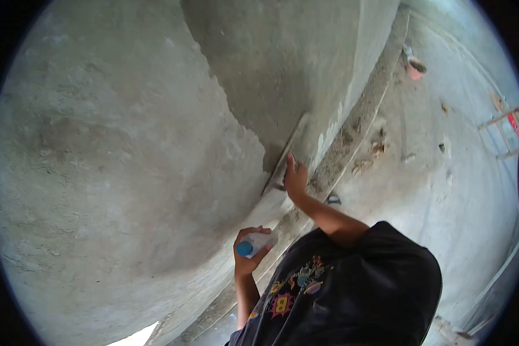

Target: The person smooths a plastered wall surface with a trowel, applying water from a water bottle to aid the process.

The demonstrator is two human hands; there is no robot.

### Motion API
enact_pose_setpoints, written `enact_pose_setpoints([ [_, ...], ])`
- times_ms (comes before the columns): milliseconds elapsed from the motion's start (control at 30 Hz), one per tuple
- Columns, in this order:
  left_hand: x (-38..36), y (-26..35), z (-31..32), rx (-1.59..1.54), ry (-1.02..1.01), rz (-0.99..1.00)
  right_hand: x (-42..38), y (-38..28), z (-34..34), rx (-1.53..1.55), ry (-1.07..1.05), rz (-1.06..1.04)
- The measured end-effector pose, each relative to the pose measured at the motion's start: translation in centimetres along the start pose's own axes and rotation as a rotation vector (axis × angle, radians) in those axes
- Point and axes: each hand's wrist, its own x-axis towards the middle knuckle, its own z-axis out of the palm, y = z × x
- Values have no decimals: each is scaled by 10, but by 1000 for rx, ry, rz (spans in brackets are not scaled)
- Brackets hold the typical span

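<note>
My right hand [296,177] is closed around the handle of a long plastering float [291,138]. The float's blade lies against the wall, slanting across the lower edge of a dark, damp-looking patch [254,69]. Lower and to the left, my left hand [247,262] wraps round a clear plastic bottle [260,243] with a blue cap [244,248]. The cap points toward the camera, and the bottle is held a little away from the float. Paler grey wall [115,155] surrounds the damp patch on its left and below.
A rough ledge strewn with crumbs of mortar [346,138] runs along the wall's foot. On the concrete floor [409,190] stands a pinkish bucket [415,70], with loose debris [378,149] nearby. At far right are a wooden frame [499,135] and something red [516,121].
</note>
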Motion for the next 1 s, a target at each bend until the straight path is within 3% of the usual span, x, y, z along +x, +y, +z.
enact_pose_setpoints([
  [33, -6, 2, -8, -16, -17, -33, -11, -3, 1, 15, 18, 18],
  [100, 4, -3, -19, -58, -61, -63, -11, -22, 5, -253, -41, -790],
  [167, -3, -6, -28, -66, -85, -100, 0, -51, 1, -438, 6, -862],
  [267, 2, -2, -30, 16, -183, -75, 15, -149, -11, -92, 117, -473],
  [333, 3, -2, -28, -35, -198, -87, 8, -157, -13, -72, 150, -389],
  [400, 19, -5, -23, -92, -231, -65, -23, -150, 7, -281, 120, -679],
  [433, 25, -8, -19, -110, -211, -88, -27, -150, 10, -281, 138, -690],
  [500, 23, -5, -19, -121, -188, -155, -45, -143, 13, -37, -59, -889],
  [533, 32, -7, -17, -76, -233, -66, -38, -150, 10, -89, 9, -735],
  [567, 44, -9, -12, -31, -279, 27, -23, -167, 4, -92, 12, -732],
  [633, 46, -8, -11, -16, -280, 24, -2, -184, -9, -25, 122, -484],
  [700, 54, -10, -11, -81, -278, 5, -9, -166, 1, 28, 88, -430],
  [767, 61, -12, -10, -69, -298, 18, -38, -142, 17, -58, 142, -920],
  [833, 60, -6, -7, -27, -265, 14, -33, -131, 16, -7, 52, -916],
  [900, 59, -7, -8, -20, -258, 34, -4, -132, 8, -154, 241, -757],
  [933, 54, -6, -10, -7, -259, 59, 8, -136, 1, -156, 224, -738],
  [1000, 48, -5, -12, -13, -244, 32, 30, -153, -14, -42, 166, -409],
])
